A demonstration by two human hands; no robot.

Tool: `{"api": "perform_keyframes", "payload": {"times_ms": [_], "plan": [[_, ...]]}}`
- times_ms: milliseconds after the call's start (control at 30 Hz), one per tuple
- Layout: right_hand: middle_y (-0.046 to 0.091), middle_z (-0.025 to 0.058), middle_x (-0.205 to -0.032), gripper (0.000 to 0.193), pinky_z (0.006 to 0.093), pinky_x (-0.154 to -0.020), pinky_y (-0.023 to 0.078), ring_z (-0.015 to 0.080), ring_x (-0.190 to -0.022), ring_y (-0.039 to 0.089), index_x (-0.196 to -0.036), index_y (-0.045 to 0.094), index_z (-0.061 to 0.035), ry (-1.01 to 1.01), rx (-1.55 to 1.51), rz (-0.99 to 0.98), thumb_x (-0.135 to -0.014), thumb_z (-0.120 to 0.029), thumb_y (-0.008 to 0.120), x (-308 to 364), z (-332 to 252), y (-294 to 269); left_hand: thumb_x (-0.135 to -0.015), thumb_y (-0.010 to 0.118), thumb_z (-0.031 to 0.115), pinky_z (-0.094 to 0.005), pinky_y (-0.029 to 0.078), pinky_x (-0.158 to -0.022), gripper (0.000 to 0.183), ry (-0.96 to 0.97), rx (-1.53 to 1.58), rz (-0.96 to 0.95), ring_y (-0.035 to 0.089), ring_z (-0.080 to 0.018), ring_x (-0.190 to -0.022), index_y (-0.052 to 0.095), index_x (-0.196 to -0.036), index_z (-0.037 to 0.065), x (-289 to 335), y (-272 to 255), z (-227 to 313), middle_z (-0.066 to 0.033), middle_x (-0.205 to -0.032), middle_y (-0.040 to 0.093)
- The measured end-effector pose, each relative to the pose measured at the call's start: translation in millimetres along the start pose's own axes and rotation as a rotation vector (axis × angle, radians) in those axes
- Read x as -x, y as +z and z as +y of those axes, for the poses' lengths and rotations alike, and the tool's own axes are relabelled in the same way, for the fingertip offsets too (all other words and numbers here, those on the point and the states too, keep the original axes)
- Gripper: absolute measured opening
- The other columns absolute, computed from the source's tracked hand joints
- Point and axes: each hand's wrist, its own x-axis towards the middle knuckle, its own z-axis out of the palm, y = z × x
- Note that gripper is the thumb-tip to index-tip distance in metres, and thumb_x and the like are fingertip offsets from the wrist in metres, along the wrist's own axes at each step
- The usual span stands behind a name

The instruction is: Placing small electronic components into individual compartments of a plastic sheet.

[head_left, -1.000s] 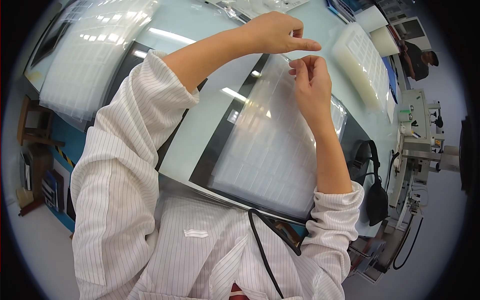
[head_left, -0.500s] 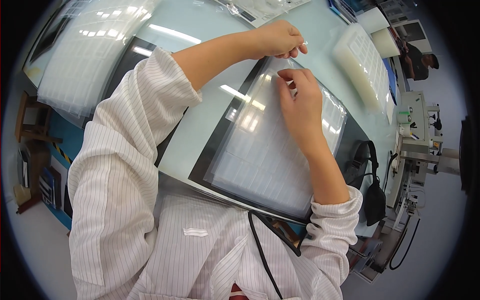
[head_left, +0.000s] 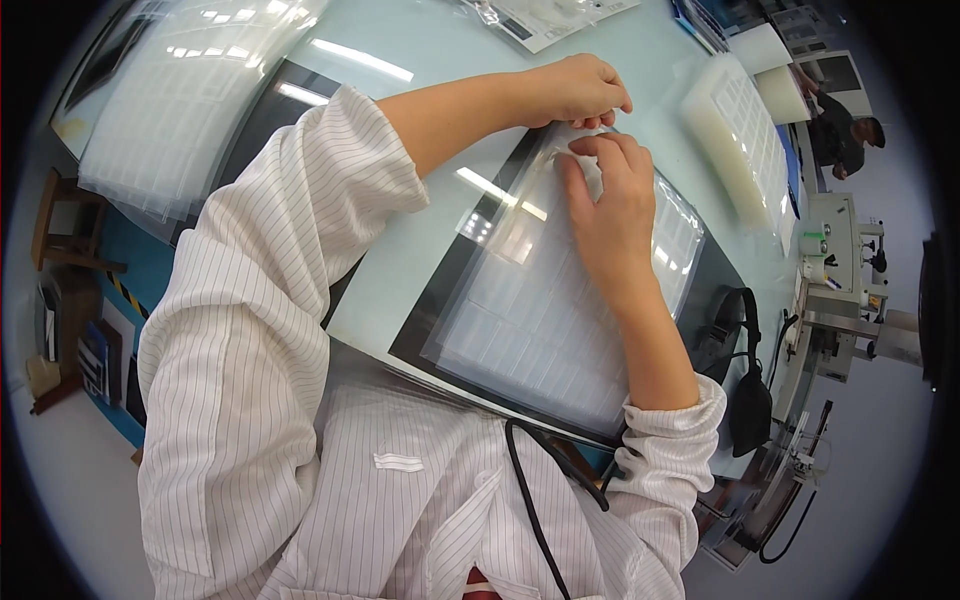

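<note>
A stack of clear plastic sheets [head_left: 520, 330], marked in rows of rectangular pockets, lies on a black mat [head_left: 425, 325] in front of me. My right hand [head_left: 612, 215] is over the stack's far part, thumb and forefinger closed at the top clear sheet, which appears slightly raised there. Past the far edge of the stack, my left hand [head_left: 580, 92] reaches across with its fingers curled in a pinch. Its fingertips are partly hidden, and I cannot make out what is between them.
Another tall pile of clear sheets [head_left: 180, 120] stands at the far left. To the right is a block of translucent sheets [head_left: 735, 140] beside white rolls [head_left: 780, 95]. A black strapped item [head_left: 748, 400] lies near the right table edge. A person [head_left: 850, 135] is in the background.
The whole view has shifted slightly. My hands have moved a little to the right, and both keep nearly the same pose over the sheets.
</note>
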Motion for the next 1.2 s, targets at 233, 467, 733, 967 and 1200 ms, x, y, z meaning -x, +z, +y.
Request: {"api": "perform_keyframes", "payload": {"times_ms": [233, 467, 733, 967, 1200], "plan": [[0.064, 0.0048, -0.097, 0.009, 0.0311, -0.074, 0.045, 0.0188, -0.087, 0.057, -0.095, 0.067, -0.0026, -0.016, -0.072, 0.135, -0.090, -0.010, 0.070, -7.3, 9.0, -11.4, -0.091, 0.068, 0.047, -0.0279, 0.042, -0.056, 0.050, 0.024, 0.000, 0.028, 0.053, -0.0144, -0.066, 0.065, -0.093, -0.003, -2.0, 0.7, 1.6, -0.0111, -0.084, 0.062], [0.064, 0.0024, -0.093, 0.012, 0.0263, -0.067, 0.042, 0.0115, -0.079, 0.054, -0.099, 0.068, -0.0025, 0.165, -0.138, 0.329, -0.095, -0.014, 0.068, -9.3, 31.0, -31.7, -0.095, 0.066, 0.050, -0.0268, 0.037, -0.056, 0.047, 0.106, -0.054, -0.273, 0.042, -0.0114, -0.063, 0.061, -0.080, 0.005, 9.5, 11.8, 15.4, -0.0022, -0.074, 0.051], [0.066, 0.0114, -0.102, 0.009, 0.0384, -0.085, 0.049, 0.0292, -0.097, 0.060, -0.098, 0.069, 0.0003, 0.009, 0.099, 0.067, -0.089, -0.004, 0.069, 23.8, 15.9, -17.4, -0.102, 0.057, 0.028, -0.0252, 0.049, -0.063, 0.029, 0.043, 0.031, -0.097, 0.058, -0.0132, -0.067, 0.061, -0.096, 0.001, 2.5, 13.6, 0.1, -0.0064, -0.084, 0.061], [0.066, 0.0104, -0.102, 0.011, 0.0378, -0.086, 0.048, 0.0290, -0.099, 0.059, -0.097, 0.070, -0.0013, 0.021, 0.061, 0.061, -0.087, -0.004, 0.071, 20.8, 19.1, -17.8, -0.105, 0.056, 0.027, -0.0254, 0.052, -0.068, 0.027, 0.044, 0.005, -0.064, 0.062, -0.0116, -0.073, 0.058, -0.100, 0.000, 1.4, 14.1, -3.4, -0.0055, -0.090, 0.063], [0.066, 0.0097, -0.100, 0.008, 0.0374, -0.085, 0.048, 0.0286, -0.098, 0.059, -0.093, 0.068, -0.0014, 0.031, 0.018, 0.091, -0.086, -0.003, 0.071, 17.3, 15.5, -14.1, -0.098, 0.055, 0.012, -0.0255, 0.052, -0.071, 0.029, 0.082, 0.122, -0.138, 0.062, -0.0155, -0.080, 0.059, -0.120, -0.007, -19.5, 4.3, -23.1, -0.0113, -0.098, 0.064]]}}
